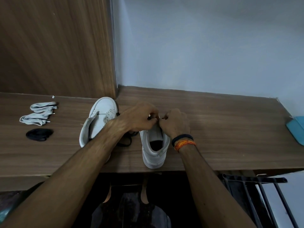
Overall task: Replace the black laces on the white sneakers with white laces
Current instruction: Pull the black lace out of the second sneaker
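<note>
Working over the right-hand white sneaker, both hands meet above its front, where the lacing runs. The left hand has its fingers curled in a pinch at the top of the shoe, and the right hand is curled the same way just beside it; something small and dark shows between the fingertips, most likely black lace, though it is too small to tell for sure. This sneaker stands upright on the wooden counter with its heel toward the near edge and its opening facing up. A second white sneaker lies just to its left, tilted on its side, partly crossed by the left forearm, with no lace visible in its eyelets. A loose black lace trails on the counter between the two shoes. Well apart to the left sit two bundles of white laces, one behind the other, and nearer the edge a bunched black lace. The right wrist carries a black band and an orange thread. A blue object lies at the counter's far right end, cut off by the frame.
</note>
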